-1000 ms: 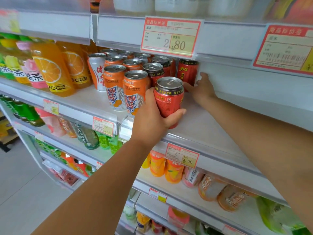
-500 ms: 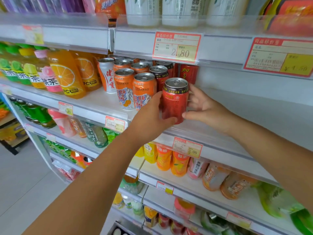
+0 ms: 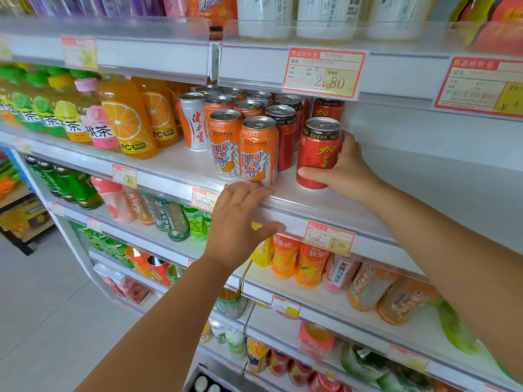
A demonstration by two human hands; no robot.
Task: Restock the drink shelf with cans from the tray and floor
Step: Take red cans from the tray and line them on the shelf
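Two hands work at a drink shelf (image 3: 325, 199). Right hand (image 3: 343, 168) grips a red can (image 3: 318, 154) standing upright on the shelf, just right of the orange cans (image 3: 257, 151). Left hand (image 3: 240, 219) rests open and empty on the shelf edge. To finish well (a judgement), slide the can back flush with its red row, label forward.

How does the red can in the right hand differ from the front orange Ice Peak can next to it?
The red can is plain red with gold characters; the orange Ice Peak can carries a white and blue logo panel. The right hand grips the red can, while the orange can stands untouched. The red can stands apart; the orange can touches its neighbours. Both stand upright, unopened.
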